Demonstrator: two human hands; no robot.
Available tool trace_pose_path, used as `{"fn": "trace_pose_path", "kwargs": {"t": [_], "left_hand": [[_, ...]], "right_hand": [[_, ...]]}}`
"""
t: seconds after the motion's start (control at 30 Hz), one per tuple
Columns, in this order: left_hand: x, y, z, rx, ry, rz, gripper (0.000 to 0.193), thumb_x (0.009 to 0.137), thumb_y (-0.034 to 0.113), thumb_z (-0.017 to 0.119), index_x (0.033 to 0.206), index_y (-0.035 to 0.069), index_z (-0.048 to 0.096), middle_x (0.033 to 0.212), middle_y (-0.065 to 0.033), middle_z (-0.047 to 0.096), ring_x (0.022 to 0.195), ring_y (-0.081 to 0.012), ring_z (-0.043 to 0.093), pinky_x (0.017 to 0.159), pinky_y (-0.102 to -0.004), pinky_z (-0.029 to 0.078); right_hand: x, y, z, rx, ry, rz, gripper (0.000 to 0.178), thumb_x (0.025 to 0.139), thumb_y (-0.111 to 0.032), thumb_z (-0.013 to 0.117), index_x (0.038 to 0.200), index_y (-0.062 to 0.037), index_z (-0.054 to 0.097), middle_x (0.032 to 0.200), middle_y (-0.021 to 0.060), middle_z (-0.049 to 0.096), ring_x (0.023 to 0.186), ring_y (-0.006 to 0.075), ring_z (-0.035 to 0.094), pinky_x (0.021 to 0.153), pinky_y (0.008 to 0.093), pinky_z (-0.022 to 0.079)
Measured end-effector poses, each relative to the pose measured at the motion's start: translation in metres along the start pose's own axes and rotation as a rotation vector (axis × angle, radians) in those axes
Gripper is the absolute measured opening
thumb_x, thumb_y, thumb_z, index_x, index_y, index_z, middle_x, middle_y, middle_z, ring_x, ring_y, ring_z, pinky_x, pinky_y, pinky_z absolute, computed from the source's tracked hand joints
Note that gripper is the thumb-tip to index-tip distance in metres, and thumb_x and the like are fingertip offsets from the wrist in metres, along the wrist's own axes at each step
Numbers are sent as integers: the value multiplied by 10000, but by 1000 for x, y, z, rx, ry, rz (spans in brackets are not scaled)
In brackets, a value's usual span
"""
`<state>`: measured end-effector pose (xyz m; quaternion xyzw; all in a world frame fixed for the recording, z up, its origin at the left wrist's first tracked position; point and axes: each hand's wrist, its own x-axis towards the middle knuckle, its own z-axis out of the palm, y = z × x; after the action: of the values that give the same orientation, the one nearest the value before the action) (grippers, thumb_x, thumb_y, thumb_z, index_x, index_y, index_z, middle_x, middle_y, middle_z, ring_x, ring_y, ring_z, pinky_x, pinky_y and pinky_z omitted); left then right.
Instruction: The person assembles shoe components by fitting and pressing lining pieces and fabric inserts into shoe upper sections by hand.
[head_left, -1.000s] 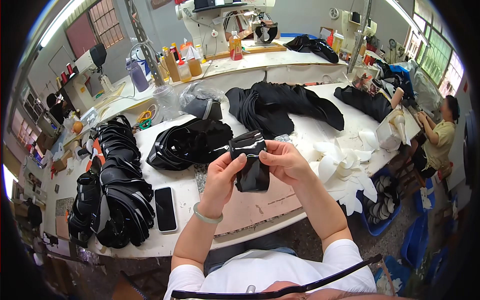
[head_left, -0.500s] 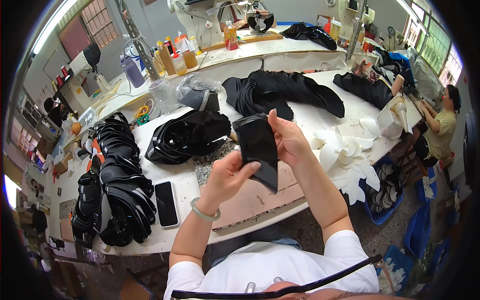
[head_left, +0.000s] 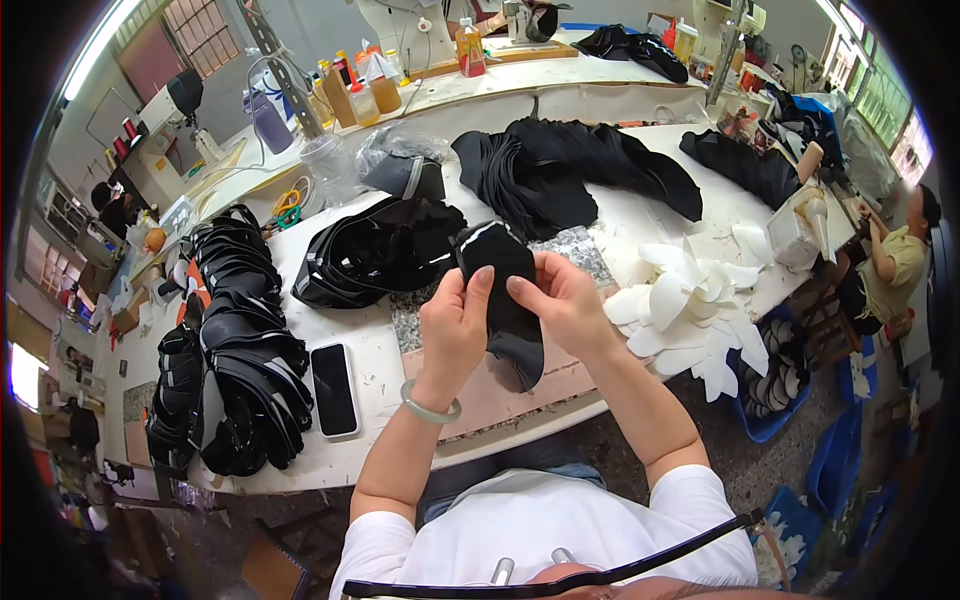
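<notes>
Between my two hands I hold a curved black shoe-upper piece (head_left: 512,325) above the table, its long end hanging toward me. My left hand (head_left: 455,325) grips its left edge, thumb lying on the face of the piece. On the opposite edge my right hand (head_left: 572,305) pinches it, thumb on top and fingers behind. Just behind the piece lies a heap of shiny black pieces (head_left: 375,255). Beyond it a stack of matt black pieces (head_left: 560,165) spreads across the table. White cut pieces (head_left: 690,300) lie in a loose pile right of my right hand.
Long rows of black pieces (head_left: 245,345) and a phone (head_left: 335,390) lie at the left. A pink board (head_left: 465,390) is under my hands. Orange-handled scissors (head_left: 290,203) lie farther back. Blue bins (head_left: 840,460) stand on the floor at right; another person (head_left: 895,255) sits there.
The black piece has been turned and spread between my hands. My right hand has come down to its right edge, and my left hand has shifted up along its left edge.
</notes>
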<state>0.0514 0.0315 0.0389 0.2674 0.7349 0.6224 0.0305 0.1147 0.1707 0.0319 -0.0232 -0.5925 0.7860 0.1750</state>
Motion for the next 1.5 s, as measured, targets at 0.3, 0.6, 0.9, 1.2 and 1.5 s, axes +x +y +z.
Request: {"fn": "trace_pose_path", "kwargs": {"t": [0.3, 0.6, 0.9, 1.2, 1.5], "left_hand": [[6, -13, 4, -174, 63, 67, 246, 930, 221, 611, 824, 0, 590, 549, -87, 537, 459, -89, 469, 427, -260, 366], [13, -16, -5, 59, 139, -26, 249, 899, 200, 657, 775, 8, 559, 542, -25, 563, 465, -66, 522, 419, -245, 400], [1, -18, -12, -118, -7, -268, 215, 849, 189, 715, 877, -4, 628, 605, -23, 611, 474, -38, 534, 433, -168, 427], [-38, -54, -48, -61, 277, -92, 562, 891, 316, 659, 1337, 68, 423, 1245, -86, 522, 1048, -160, 545, 855, -284, 456], [-113, -47, -37, -1573, -198, -544, 846, 758, 585, 651, 1370, 60, 393, 1333, -80, 484, 1278, -277, 423, 1113, -493, 287]], "right_hand": [[1, 10, 16, -453, 192, -131, 245, 930, -126, 593, 1071, 56, 510, 882, 93, 674, 739, 88, 611, 655, 227, 497], [7, 33, 6, -112, 75, 2, 215, 929, -142, 597, 1011, 50, 547, 825, 70, 668, 719, 66, 606, 616, 212, 487], [-1, 34, -6, -110, -44, 262, 341, 928, -308, 604, 828, 17, 610, 694, 32, 614, 635, 44, 507, 557, 229, 437], [-20, 32, -15, 324, -99, 257, 305, 957, -321, 551, 977, -19, 586, 801, -11, 619, 671, 30, 555, 592, 189, 463], [-36, 75, -35, -115, -115, 231, 220, 950, -189, 579, 1053, 5, 586, 873, -12, 620, 781, 30, 518, 679, 193, 436]]}}
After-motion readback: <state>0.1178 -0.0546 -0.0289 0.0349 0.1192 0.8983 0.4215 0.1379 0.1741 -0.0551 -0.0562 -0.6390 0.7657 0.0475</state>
